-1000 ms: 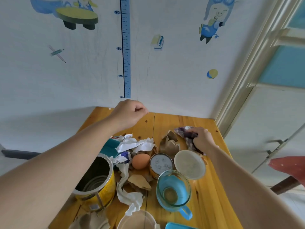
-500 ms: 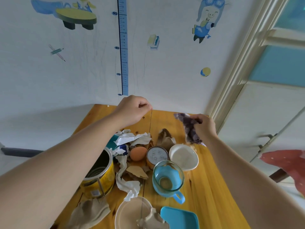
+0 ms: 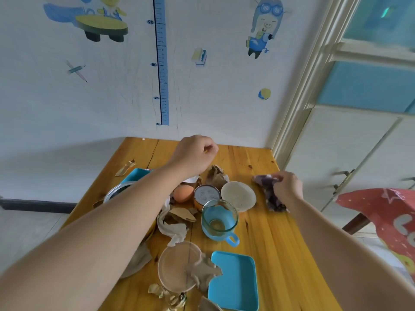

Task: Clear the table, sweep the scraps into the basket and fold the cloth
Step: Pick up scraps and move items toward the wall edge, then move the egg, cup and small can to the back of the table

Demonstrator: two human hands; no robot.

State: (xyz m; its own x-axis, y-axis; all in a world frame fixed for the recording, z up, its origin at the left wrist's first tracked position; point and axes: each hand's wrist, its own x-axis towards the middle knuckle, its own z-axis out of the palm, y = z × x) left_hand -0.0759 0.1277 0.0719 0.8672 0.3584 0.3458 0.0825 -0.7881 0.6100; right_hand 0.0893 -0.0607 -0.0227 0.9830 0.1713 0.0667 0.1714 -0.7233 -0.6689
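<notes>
My right hand (image 3: 287, 187) grips a crumpled purple cloth (image 3: 270, 194) at the right side of the wooden table (image 3: 276, 243). My left hand (image 3: 195, 153) hovers over the far middle of the table with fingers curled; something small and yellow shows at the fingertips. Brown and white paper scraps (image 3: 177, 223) lie among an egg (image 3: 183, 193), a small can (image 3: 206, 195), a white bowl (image 3: 238, 195) and a blue glass cup (image 3: 219, 221). No basket is in view.
A clear lid (image 3: 177, 263) with torn brown paper and a blue tray (image 3: 234, 281) sit near me. A metal tin (image 3: 116, 191) and another blue dish (image 3: 134, 175) lie under my left arm. The wall stands behind, a red stool (image 3: 381, 216) to the right.
My right hand has carried the purple cloth out toward the table's right edge and lowered it. My left hand stays curled over the far middle. The view has tilted down, showing more of the near table.
</notes>
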